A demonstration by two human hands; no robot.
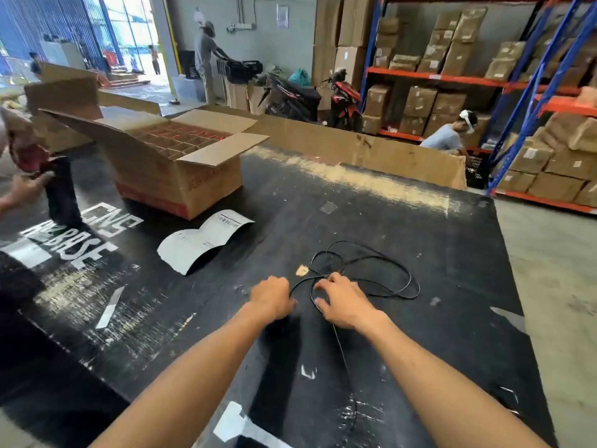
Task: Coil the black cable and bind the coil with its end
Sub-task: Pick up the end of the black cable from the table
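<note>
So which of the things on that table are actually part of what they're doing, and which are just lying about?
Part of the job:
- black cable, in loose loops on the table
- left hand and right hand, both at the cable

Just lying about:
- open cardboard box
- curled paper label

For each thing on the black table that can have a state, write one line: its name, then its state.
black cable: loose, uncoiled loops flat on the table, unbound
cardboard box: open, flaps spread, upright
paper sheet: curled, lying by the box
left hand: closed over the cable
right hand: fingers curled on the cable
</note>
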